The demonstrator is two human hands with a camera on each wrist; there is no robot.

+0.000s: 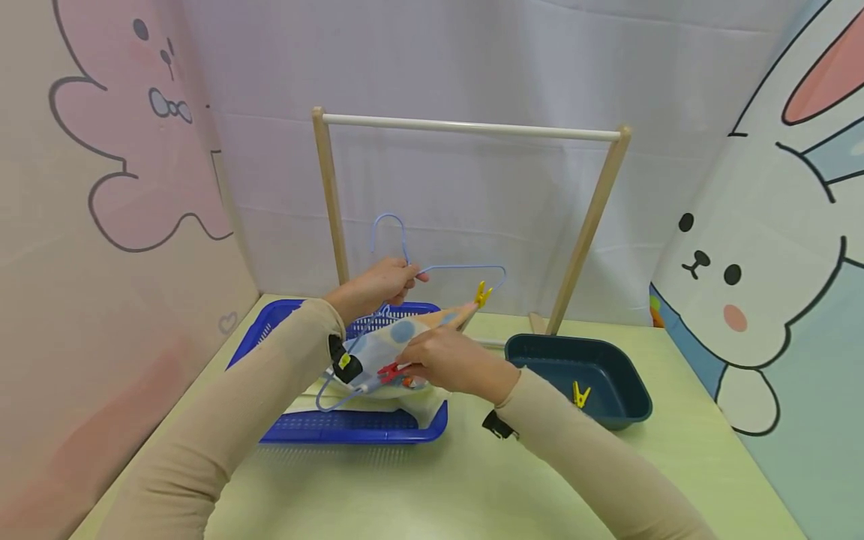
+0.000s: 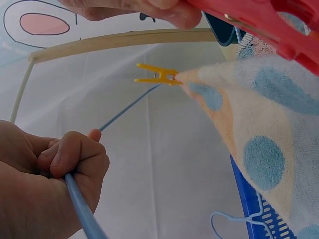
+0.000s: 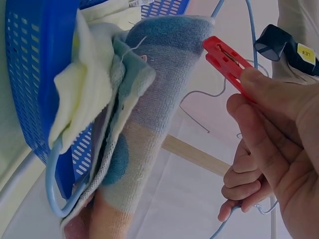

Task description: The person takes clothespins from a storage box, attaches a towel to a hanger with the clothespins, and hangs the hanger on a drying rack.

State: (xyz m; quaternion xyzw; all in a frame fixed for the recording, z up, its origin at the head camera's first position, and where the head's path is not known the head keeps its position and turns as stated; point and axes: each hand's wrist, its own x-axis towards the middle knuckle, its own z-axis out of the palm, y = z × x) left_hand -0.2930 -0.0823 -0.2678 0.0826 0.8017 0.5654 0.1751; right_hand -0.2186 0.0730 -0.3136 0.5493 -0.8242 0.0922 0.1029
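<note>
My left hand (image 1: pixel 380 286) grips a light blue wire hanger (image 1: pixel 466 267) just below its hook. A towel with blue dots (image 1: pixel 403 331) hangs from it, one corner clipped at the hanger's right end by a yellow clothespin (image 2: pixel 160 75). My right hand (image 1: pixel 459 364) pinches a red clothespin (image 3: pixel 225 62) between thumb and fingers. In the right wrist view, the tip of this clothespin is right at the upper edge of the towel (image 3: pixel 167 64). The hanger's left end dips low, near the red clothespin.
Below the towel sits a blue perforated basket (image 1: pixel 344 436) holding pale yellow cloth (image 1: pixel 374 405) and blue hangers (image 2: pixel 249 218). To the right, a dark green basin (image 1: pixel 610 356) contains a yellow clothespin (image 1: pixel 580 395). Behind stands a wooden rack with a white bar (image 1: pixel 472 129).
</note>
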